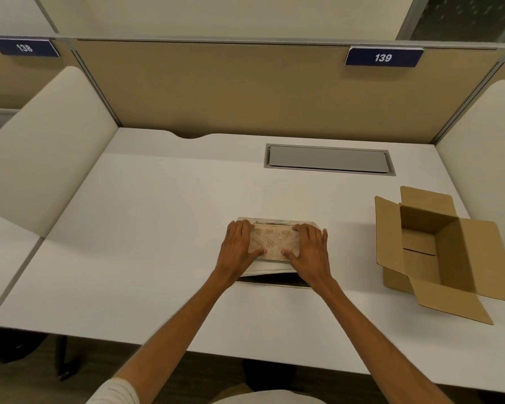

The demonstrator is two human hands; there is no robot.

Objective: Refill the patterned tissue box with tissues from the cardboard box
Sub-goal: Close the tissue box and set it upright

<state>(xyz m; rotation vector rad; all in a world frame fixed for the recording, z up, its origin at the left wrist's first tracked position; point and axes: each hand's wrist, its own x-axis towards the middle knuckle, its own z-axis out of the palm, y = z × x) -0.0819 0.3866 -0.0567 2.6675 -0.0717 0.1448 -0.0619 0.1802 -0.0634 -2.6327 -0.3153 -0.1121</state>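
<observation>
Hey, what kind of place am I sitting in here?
Most likely a library or study hall carrel, or a partitioned office seat. The white desk is walled by tan divider panels, numbered seat signs read 138 and 139, and a cable hatch is set into the desktop.

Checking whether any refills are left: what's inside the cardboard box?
The cardboard box stands open, flaps spread. Only bare brown walls and floor show; no tissues visible. The near wall hides the closest strip of its floor.
</observation>
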